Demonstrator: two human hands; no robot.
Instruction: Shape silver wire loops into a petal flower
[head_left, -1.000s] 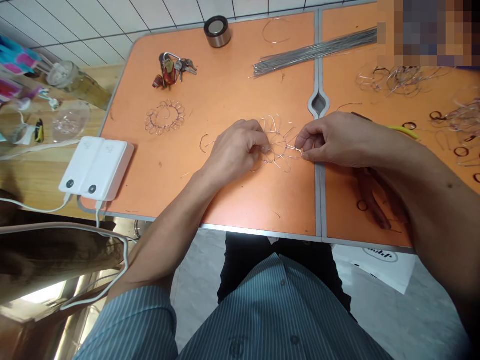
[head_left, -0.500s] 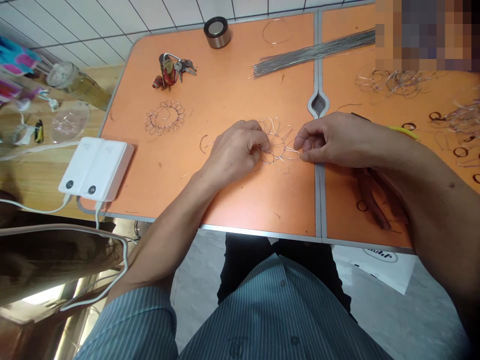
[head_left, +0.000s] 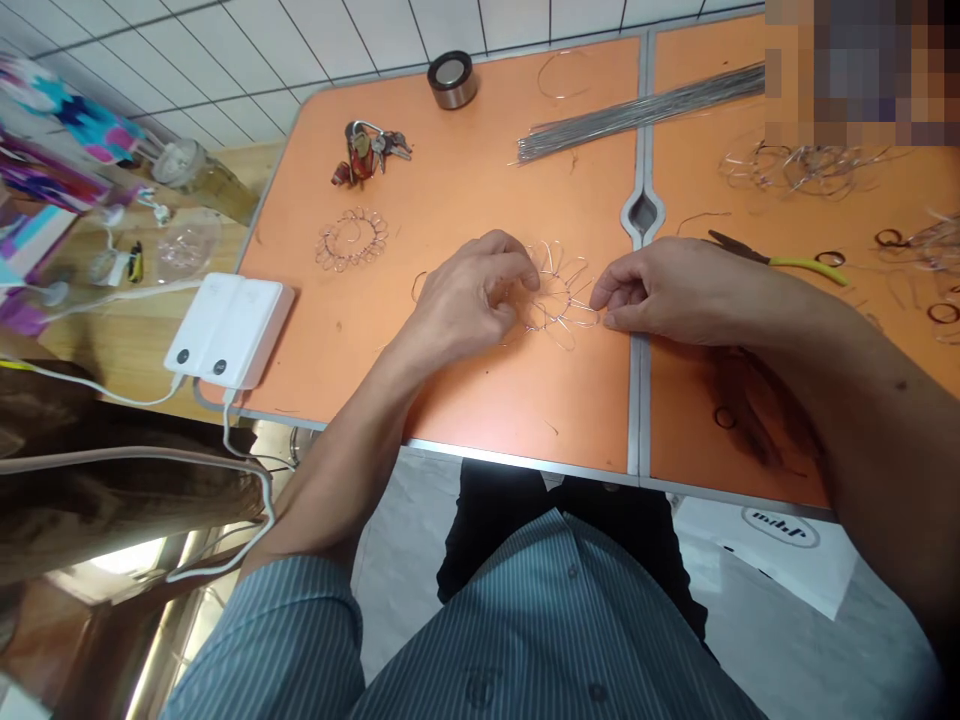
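Note:
Between my hands lies a flower-shaped wire ring [head_left: 568,300], its thin loops fanned outward over the orange table. My left hand [head_left: 480,290] curls over the ring's left side, which its fingers partly hide; its thumb and forefinger are bent round the wire. On the opposite side, my right hand [head_left: 637,290] pinches the tip of a loop between thumb and fingertips. A similar looped wire ring [head_left: 351,240] rests to the left, apart from both hands. Under my right forearm are dark-handled pliers [head_left: 750,410], mostly in shadow.
A bundle of straight wires [head_left: 637,112] crosses the table's hinge seam. Keys [head_left: 371,150] and a round metal tin [head_left: 451,80] lie at the back. White power banks [head_left: 229,330] overhang the left edge with cables. Yellow-handled pliers [head_left: 802,265] and tangled wire [head_left: 806,170] are at right.
My left forefinger and thumb have spread slightly apart at the ring. My right hand keeps its pinch on the loop. The whole view has shifted a little.

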